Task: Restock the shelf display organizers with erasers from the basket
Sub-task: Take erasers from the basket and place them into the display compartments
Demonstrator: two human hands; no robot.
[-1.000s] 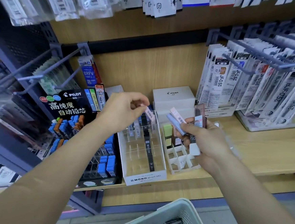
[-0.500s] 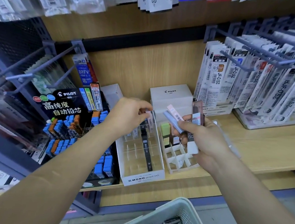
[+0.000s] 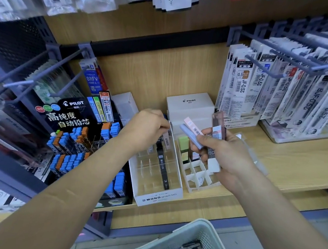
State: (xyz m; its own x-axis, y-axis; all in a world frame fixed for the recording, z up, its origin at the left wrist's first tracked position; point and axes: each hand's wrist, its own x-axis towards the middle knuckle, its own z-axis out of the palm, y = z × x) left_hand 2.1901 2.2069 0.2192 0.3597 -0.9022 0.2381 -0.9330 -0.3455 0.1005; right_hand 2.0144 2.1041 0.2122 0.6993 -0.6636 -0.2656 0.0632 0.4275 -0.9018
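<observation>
A row of displays is carried by the wooden shelf (image 3: pixel 293 166). A black lead display (image 3: pixel 77 121) is set at the left, a white MONO organizer (image 3: pixel 157 197) just beside it, then a smaller divided organizer (image 3: pixel 198 179). A white Pilot box (image 3: pixel 190 104) is placed behind them.

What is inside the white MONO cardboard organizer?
Clear plastic dividers, a black strip down the middle, and a pink eraser stick, which the left hand pinches at the rear. The front compartments look empty. The hand covers the rear left ones.
</observation>
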